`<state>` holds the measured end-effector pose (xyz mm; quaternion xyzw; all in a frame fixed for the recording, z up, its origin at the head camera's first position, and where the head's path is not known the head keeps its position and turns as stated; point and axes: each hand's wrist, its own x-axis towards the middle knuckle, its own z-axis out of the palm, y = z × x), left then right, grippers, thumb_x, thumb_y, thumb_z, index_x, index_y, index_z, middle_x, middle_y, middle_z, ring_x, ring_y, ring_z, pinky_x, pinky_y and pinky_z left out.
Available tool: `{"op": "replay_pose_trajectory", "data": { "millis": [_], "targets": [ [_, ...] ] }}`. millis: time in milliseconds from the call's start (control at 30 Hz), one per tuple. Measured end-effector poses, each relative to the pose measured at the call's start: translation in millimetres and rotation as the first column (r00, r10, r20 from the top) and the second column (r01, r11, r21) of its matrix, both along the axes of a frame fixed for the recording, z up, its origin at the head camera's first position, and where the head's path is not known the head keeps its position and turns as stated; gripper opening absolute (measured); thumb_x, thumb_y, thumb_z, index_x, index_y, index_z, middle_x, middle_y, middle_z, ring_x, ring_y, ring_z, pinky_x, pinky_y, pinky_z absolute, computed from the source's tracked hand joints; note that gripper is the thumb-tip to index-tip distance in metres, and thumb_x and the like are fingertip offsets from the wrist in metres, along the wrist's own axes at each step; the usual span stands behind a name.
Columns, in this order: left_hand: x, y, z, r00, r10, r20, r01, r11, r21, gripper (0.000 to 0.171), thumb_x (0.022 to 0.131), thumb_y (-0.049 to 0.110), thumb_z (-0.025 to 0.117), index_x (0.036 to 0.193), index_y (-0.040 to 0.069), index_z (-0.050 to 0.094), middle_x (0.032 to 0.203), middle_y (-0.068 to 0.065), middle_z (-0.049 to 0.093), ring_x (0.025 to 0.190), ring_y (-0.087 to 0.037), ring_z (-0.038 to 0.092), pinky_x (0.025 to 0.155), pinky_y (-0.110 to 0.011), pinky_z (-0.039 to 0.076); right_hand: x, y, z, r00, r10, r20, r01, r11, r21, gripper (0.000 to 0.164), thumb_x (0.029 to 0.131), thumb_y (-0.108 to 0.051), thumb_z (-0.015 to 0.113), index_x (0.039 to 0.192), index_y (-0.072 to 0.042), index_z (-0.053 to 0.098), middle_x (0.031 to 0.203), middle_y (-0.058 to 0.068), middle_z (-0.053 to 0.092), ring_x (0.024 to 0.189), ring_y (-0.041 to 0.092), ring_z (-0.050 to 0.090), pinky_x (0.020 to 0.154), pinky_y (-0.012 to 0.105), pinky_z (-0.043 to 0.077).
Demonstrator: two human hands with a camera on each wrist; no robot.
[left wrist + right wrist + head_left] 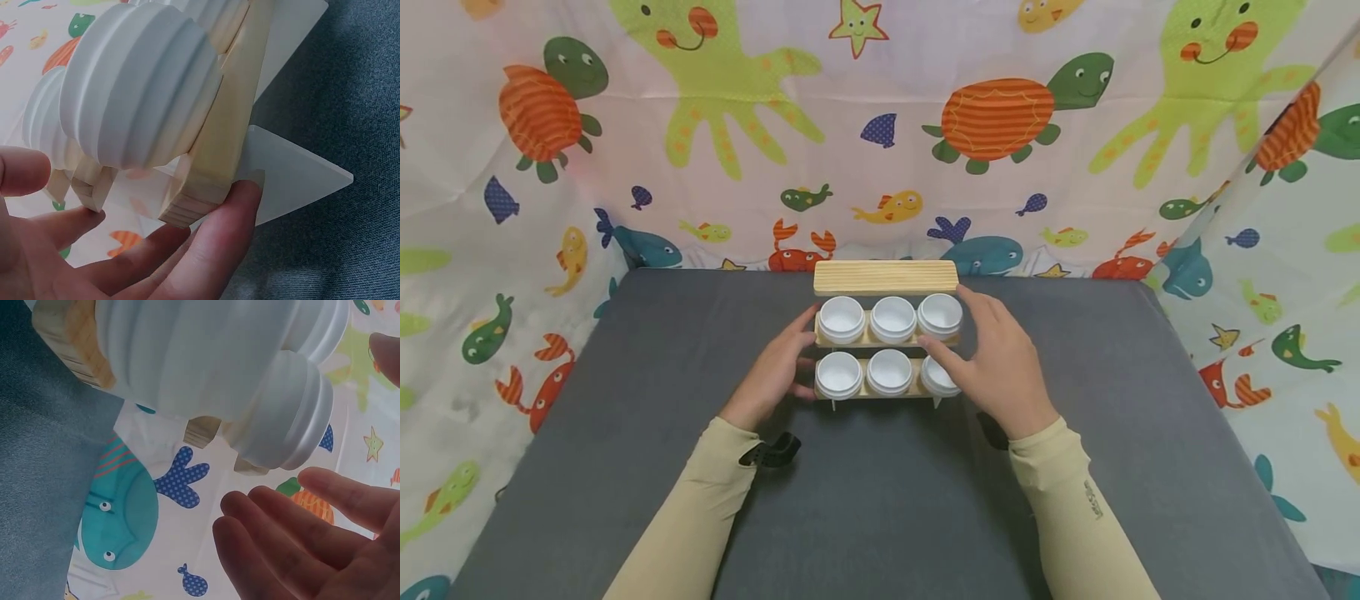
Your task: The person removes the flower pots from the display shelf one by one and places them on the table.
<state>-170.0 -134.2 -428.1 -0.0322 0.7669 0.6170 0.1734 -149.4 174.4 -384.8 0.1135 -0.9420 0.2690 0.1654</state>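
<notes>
**Screened tabletop bay, type of building undetermined**

The setting is a small enclosed work bay. A flat, table-like surface [880, 517] dressed in plain grey cloth [565, 483] is bounded behind by a pale curtain [880, 175] and flanked by a left panel [445, 200] and a right panel [1285, 283] in matching print. The pattern of turtles [997, 119], octopuses [715, 79], whales [988, 256] and crabs [801, 260] (a motif familiar from nursery and bathroom textiles) suggests household fabric, without establishing a home. The right wrist view shows the same print beside the grey cloth. The hangings conceal the surroundings; home, laboratory or workshop cannot be distinguished.
</notes>
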Motion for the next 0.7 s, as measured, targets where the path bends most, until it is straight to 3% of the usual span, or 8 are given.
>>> {"op": "replay_pose_trajectory", "data": {
  "millis": [400,700],
  "targets": [
    [1.1,-1.3,-8.4,0.999,0.019,-0.047,-0.019,1.000,0.019,0.062,0.109,0.035,0.049,0.168,0.045,0.032,0.171,-0.006,0.042,0.126,-0.040,0.067,0.068,-0.044,0.065,-3.1,-2.7,1.3,1.000,0.029,0.010,-0.029,0.999,-0.016,0.081,0.094,-0.053,0.081,0.158,-0.010,0.054,0.155,0.015,0.060,0.137,0.037,0.062,0.106,0.062,0.057],
    [0.5,-0.2,-8.5,0.998,0.000,-0.063,0.000,1.000,0.003,0.061,0.111,0.036,0.048,0.169,0.043,0.032,0.170,-0.008,0.044,0.120,-0.041,0.068,0.067,-0.039,0.064,-4.6,-5.5,-3.9,0.999,0.031,0.020,-0.031,0.999,0.013,0.077,0.095,-0.049,0.081,0.155,-0.008,0.055,0.153,0.017,0.061,0.132,0.037,0.066,0.104,0.060,0.059]
  ]
}}
